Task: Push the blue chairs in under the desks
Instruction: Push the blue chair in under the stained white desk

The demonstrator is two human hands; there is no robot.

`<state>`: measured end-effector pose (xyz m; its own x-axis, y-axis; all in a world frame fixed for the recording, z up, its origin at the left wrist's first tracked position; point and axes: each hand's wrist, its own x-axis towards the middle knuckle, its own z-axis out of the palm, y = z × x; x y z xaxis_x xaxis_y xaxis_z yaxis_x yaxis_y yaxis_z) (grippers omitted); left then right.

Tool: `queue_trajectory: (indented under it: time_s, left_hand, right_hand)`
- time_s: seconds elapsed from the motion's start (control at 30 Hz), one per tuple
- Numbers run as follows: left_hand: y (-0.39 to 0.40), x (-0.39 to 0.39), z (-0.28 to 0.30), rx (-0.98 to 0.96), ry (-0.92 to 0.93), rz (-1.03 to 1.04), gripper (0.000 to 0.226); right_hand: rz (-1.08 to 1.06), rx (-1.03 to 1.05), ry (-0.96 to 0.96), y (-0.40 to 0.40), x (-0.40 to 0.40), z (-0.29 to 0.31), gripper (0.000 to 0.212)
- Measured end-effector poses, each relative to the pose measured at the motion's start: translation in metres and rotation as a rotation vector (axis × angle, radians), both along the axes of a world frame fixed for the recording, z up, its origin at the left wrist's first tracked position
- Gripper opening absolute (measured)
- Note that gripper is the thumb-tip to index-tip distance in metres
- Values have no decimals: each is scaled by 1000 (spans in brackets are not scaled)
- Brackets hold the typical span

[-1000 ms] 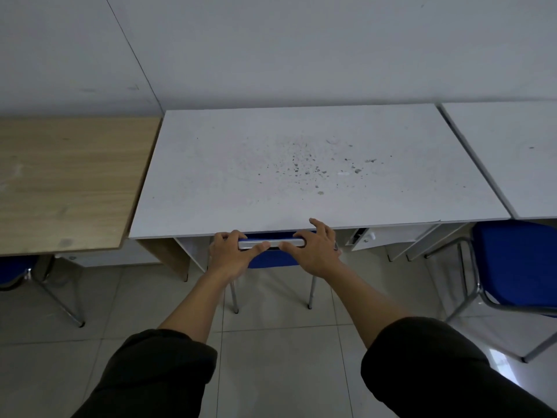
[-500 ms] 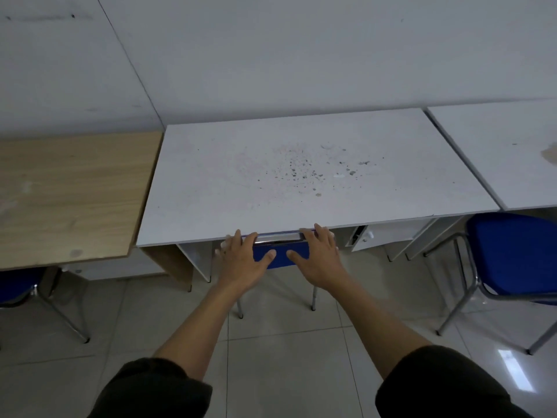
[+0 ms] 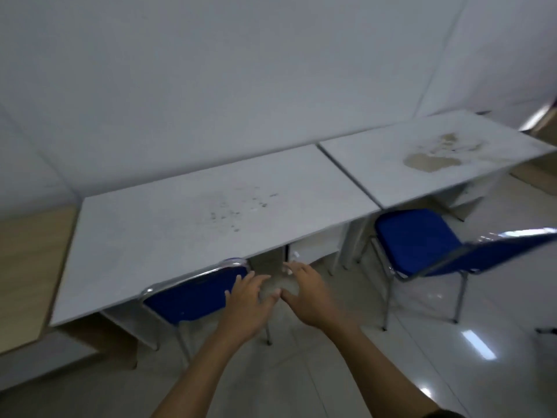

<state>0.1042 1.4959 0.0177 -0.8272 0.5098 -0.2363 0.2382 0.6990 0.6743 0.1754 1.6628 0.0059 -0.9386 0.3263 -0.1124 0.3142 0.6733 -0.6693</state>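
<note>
A blue chair [image 3: 193, 294] with a chrome frame stands tucked under the speckled white desk [image 3: 168, 236]; only its backrest shows below the desk's front edge. My left hand [image 3: 247, 300] hovers open at the backrest's right end, fingers spread, holding nothing. My right hand [image 3: 307, 294] is open just right of it, off the chair. A second blue chair [image 3: 422, 239] stands pulled out in front of the stained white desk [image 3: 428, 164] on the right, seat exposed and backrest toward me.
A wooden desk [image 3: 27, 267] adjoins on the left. White walls run behind the desks. Drawer units and metal legs stand beneath the white desks. The tiled floor [image 3: 301, 372] lies in front, with light reflections at the right.
Both hands have let go of the chair's backrest and drawn back, open. My view has swung right, bringing the second chair and stained desk into sight.
</note>
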Motion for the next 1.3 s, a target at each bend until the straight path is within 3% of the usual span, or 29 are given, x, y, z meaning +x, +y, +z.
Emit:
queue_trajectory:
  time_s: [0.23, 0.47, 0.63, 0.83, 1.1, 1.3]
  left_hand:
    - [126, 55, 44, 154, -39, -241, 38]
    - [236, 78, 21, 206, -115, -380, 42]
    - [339, 84, 15, 238, -186, -436, 19]
    - [472, 79, 23, 206, -189, -553, 37]
    - [618, 96, 7, 158, -186, -548, 34]
    - [695, 107, -12, 124, -184, -344, 34]
  right_hand:
    - [-242, -97, 8, 100, 98, 35, 64]
    - [-424, -158, 55, 193, 144, 45, 63]
    - [-567, -256, 88, 279, 161, 58, 58]
    - [-717, -237, 98, 389, 172, 64, 56]
    - [-745, -241, 76, 537, 193, 38, 54]
    - [-571, -222, -42, 657, 189, 19, 55]
